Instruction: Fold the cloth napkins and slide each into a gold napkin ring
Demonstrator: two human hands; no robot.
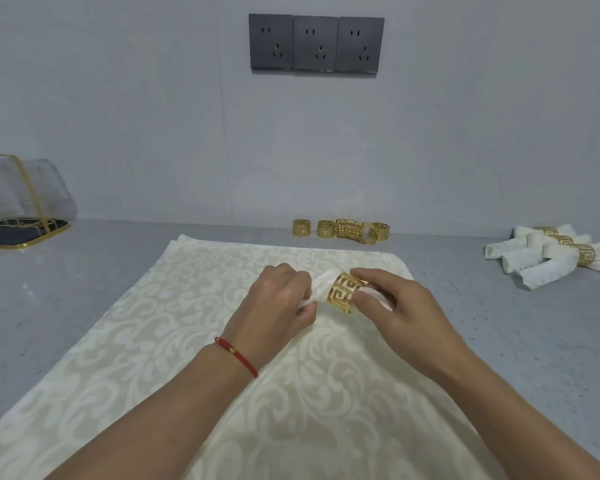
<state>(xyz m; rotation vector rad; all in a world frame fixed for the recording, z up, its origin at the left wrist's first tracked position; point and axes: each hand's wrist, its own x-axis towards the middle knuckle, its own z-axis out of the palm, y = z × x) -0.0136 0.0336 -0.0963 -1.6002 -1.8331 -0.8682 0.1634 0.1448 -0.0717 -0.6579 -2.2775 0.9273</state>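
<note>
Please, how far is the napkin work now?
Done: three ringed napkins lie at right. In hand: left hand grips a rolled napkin; right hand holds its gold ring. Left: about five spare rings and the flat cloth.

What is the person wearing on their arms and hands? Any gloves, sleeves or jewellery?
No gloves and no sleeves in view: both forearms are bare right down to the frame edge. The left hand has a thin red cord bracelet with a small gold bead around its wrist. The right hand and its wrist carry nothing; no rings or watch show on either hand.
</note>
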